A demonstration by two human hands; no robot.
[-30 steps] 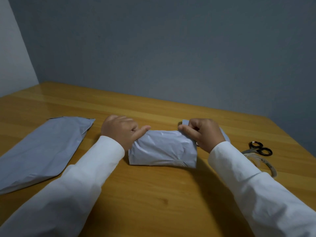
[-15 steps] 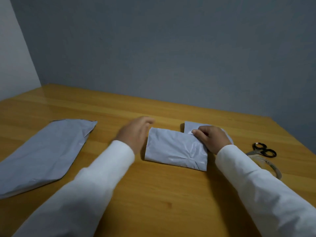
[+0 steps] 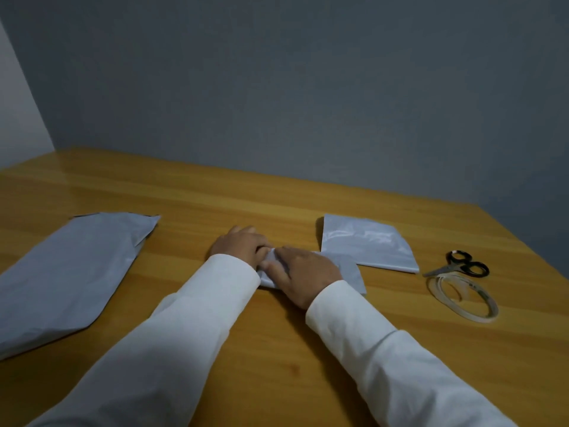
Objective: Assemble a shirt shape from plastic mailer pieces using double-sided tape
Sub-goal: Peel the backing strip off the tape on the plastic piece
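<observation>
While both hands work at one small grey piece, these are the particulars, each placed from the scissors (image 3: 462, 265):

Step in hand: by my judgement, folding or creasing a small mailer piece (image 3: 351, 272) before any taping; nothing is joined into a shirt shape yet.

Left hand (image 3: 238, 249): far to the left of the scissors, fingers curled onto the left edge of the small mailer piece, apparently pinching it.

Right hand (image 3: 303, 272): between the left hand and the scissors, lying on top of the same piece and pressing it to the table (image 3: 277, 349); whether the fingers pinch or only press, I cannot tell.

Second cut piece (image 3: 366, 241): just left of the scissors, lying flat, its near edge touching or overlapping the held piece.

Large mailer (image 3: 70, 272): farthest left of the scissors, well apart from the hands, long, with a tapered far end.

Tape (image 3: 462, 298): a thin pale ring just nearer the camera than the scissors, touching or almost touching the blades.

Next move: likely freeing one hand to reach for the tape while the other keeps the fold from springing open.

Materials: the mailers are thin grey plastic film, slightly glossy and wrinkled; the table is smooth yellow wood grain; the scissors have black loop handles and metal blades.
</observation>
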